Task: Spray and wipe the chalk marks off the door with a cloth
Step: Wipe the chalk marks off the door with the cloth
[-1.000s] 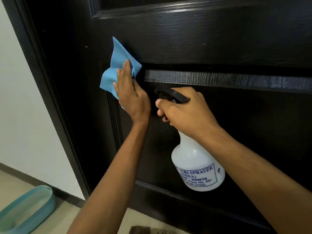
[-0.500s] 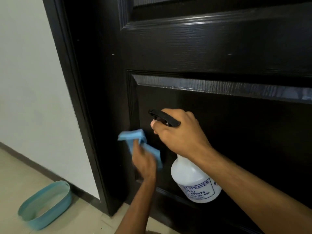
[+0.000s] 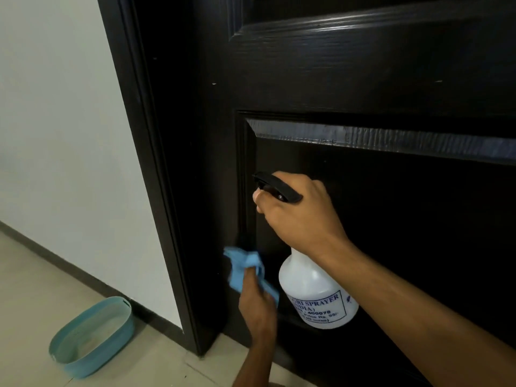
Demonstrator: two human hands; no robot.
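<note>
Door [image 3: 335, 79] black, cloth [image 3: 243, 268] in left hand [image 3: 258, 308] — sprayer [image 3: 315, 297] in right hand [image 3: 296, 216]

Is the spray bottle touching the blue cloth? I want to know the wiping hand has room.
Apart. The head view shows a dark strip of door between the spray bottle and the blue cloth.

The tall dark-brown wooden panelled door [image 3: 349, 79] with a visible grain stands shut in its frame, its glossy bevelled mouldings catching light above a recessed lower panel, with only a few tiny pale specks on its face. A crumpled light-blue cloth [image 3: 245, 268] lies bunched against the left moulding of that lower panel, near the door's bottom. Just right of it, a white translucent plastic spray bottle [image 3: 315, 294] with a black trigger head and a blue-printed label hangs tilted, nozzle toward the door.
</note>
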